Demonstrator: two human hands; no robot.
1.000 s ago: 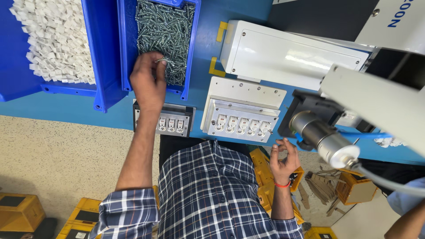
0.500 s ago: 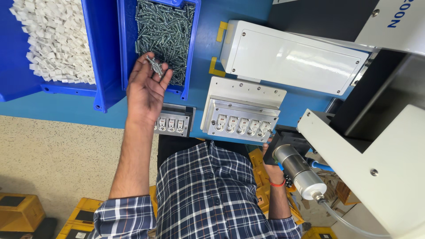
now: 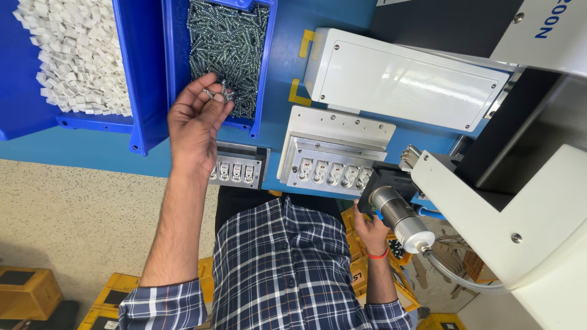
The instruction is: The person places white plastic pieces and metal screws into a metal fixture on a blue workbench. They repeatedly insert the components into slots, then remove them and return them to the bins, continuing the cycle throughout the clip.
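While the left hand (image 3: 194, 125) pinches a few small silvery metal screws (image 3: 219, 94) in its fingertips just over the blue plastic bin of loose screws (image 3: 227, 43), they look light, hard and slippery, best nipped by the shank. The right hand (image 3: 369, 229) rests under the grey metal cylinder (image 3: 400, 220); I cannot tell its grip.

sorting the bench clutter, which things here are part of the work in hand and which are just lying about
In use:
left hand, pinching a few screws
blue bin of screws
small fixture just below that hand
right hand at the silver cylinder

Lying about:
bin of white pieces
white cover box
yellow crates on the floor
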